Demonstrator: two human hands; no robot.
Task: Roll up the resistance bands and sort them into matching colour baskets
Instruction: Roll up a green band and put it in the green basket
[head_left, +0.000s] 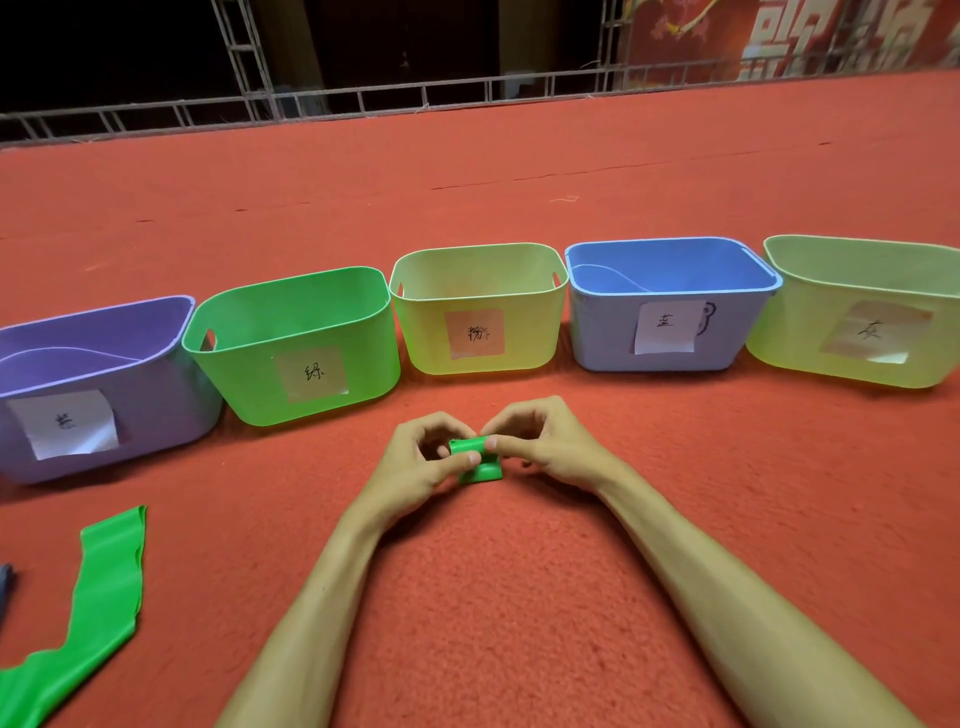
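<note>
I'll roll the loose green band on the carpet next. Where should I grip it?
Probably pinch the loose green band at its far short end, coming from above: that end lies flat and free, while the near end runs out of frame.

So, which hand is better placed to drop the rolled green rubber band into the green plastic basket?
Probably the left hand: both hands pinch the rolled green band, but the green plastic basket stands left of them; the right hand would reach across.

Rolled-up green band (485, 470) held near the green basket (249, 374), outside it.
</note>
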